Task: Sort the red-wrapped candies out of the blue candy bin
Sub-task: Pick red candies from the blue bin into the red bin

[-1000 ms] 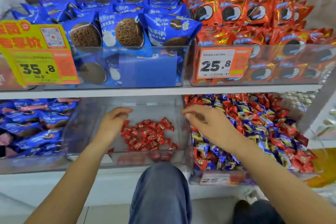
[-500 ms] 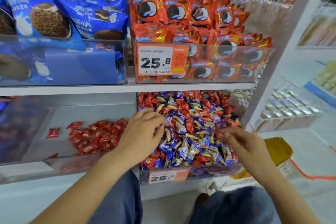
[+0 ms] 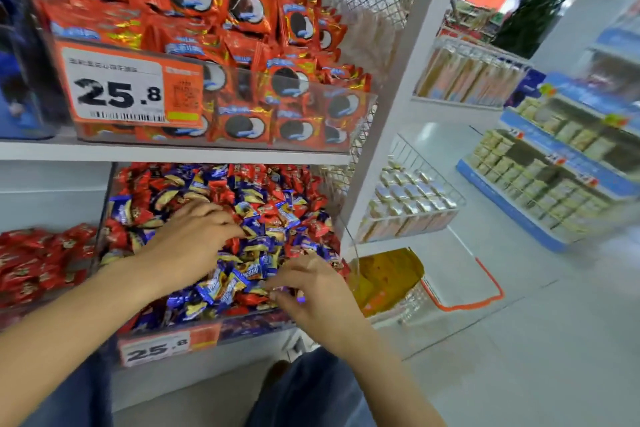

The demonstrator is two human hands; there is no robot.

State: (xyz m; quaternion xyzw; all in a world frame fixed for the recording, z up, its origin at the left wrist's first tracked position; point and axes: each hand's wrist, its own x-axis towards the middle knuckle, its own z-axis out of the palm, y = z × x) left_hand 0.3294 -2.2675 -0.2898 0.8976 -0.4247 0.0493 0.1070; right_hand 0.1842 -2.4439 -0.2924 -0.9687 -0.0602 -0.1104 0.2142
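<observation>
Picking is in hand: left hand rests spread on the mixed bin, right hand apparently pinches a candy near its front. Next, carry reds to the red pile left of the bin.

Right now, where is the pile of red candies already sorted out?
In the head view, the sorted red candies lie at the left edge on the lower shelf, just left of the mixed candy bin and the left hand.

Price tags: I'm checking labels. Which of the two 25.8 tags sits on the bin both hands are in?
The lower, smaller 25.8 tag, on the front of the mixed candy bin; the larger tag fronts the cookie bin above.
</observation>
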